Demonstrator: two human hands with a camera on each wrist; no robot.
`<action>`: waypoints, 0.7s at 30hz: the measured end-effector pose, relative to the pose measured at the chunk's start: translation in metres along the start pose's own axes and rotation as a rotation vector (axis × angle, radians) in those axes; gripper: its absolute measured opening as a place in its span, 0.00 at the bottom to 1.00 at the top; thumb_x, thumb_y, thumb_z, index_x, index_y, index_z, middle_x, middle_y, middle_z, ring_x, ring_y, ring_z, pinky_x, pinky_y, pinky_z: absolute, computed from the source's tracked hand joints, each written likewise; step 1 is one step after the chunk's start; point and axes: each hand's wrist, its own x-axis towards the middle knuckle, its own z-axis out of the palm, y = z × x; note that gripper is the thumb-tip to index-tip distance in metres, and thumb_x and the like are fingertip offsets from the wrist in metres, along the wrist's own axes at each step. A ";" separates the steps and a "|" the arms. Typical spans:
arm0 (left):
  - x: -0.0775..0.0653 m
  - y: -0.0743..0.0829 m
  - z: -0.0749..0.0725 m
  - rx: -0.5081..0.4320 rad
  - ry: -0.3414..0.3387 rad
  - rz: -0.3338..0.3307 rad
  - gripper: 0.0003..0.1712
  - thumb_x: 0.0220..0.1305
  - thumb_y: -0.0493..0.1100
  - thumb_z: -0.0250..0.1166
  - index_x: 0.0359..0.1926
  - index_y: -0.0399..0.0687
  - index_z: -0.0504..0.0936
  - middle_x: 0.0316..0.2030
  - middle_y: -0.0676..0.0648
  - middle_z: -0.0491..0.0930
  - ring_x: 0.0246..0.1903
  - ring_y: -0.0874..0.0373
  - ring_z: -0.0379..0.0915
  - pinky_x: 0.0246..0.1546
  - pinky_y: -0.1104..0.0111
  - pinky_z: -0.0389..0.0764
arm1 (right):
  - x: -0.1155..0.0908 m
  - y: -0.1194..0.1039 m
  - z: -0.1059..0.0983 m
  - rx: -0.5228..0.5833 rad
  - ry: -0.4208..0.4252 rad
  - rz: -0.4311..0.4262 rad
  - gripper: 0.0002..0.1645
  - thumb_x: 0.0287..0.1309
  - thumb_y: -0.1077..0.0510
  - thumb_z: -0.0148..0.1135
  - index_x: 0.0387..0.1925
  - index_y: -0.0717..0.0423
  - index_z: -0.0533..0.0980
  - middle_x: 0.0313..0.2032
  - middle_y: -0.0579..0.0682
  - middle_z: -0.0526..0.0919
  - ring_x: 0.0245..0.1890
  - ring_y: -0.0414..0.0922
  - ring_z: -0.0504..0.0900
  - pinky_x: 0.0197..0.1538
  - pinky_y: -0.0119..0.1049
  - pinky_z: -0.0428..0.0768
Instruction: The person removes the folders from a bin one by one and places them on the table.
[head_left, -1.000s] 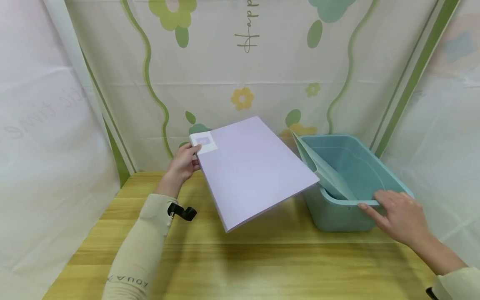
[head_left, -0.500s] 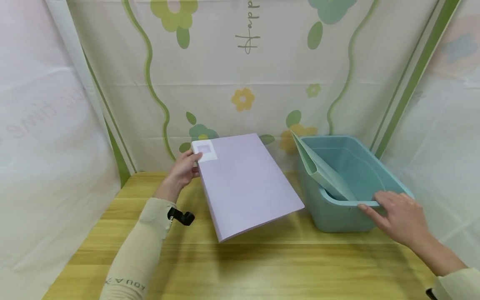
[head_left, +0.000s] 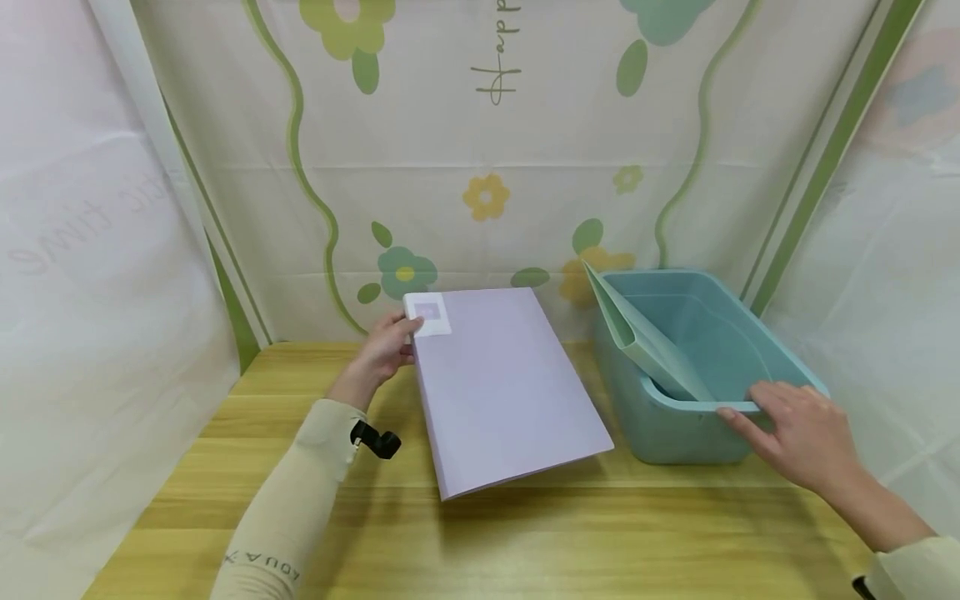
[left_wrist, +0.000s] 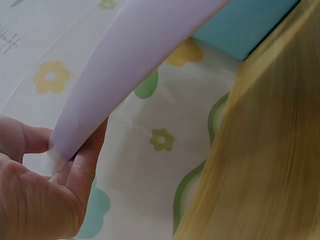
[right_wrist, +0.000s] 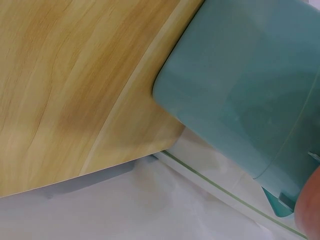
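Observation:
My left hand [head_left: 384,348] pinches the spine edge of a lilac file folder [head_left: 502,392] at its far left corner, thumb on top by a white label [head_left: 428,314]. The folder hangs tilted close over the wooden table, its near edge toward me. In the left wrist view the thumb and fingers hold the folder [left_wrist: 115,75] from both sides. My right hand [head_left: 802,429] grips the near rim of a blue-green plastic bin [head_left: 690,433], thumb outside and fingers over the rim. A pale green folder [head_left: 652,346] leans inside the bin, its upper corner sticking out over the left rim.
The wooden table [head_left: 525,550] runs under everything. A white flower-print cloth [head_left: 420,125] hangs behind, with more cloth at both sides. The bin stands at the table's right, near the back cloth.
My left hand has lowered the lilac folder and shifted it slightly right; its near edge has come down toward the table, away from the bin rim. The right hand and bin have stayed put.

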 end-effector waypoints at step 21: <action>0.011 -0.018 0.022 0.007 -0.060 -0.003 0.27 0.79 0.42 0.54 0.72 0.36 0.66 0.35 0.46 0.83 0.24 0.56 0.83 0.25 0.69 0.83 | -0.001 0.001 0.000 -0.014 -0.002 0.001 0.30 0.61 0.31 0.64 0.21 0.42 0.61 0.19 0.36 0.59 0.20 0.39 0.61 0.23 0.35 0.55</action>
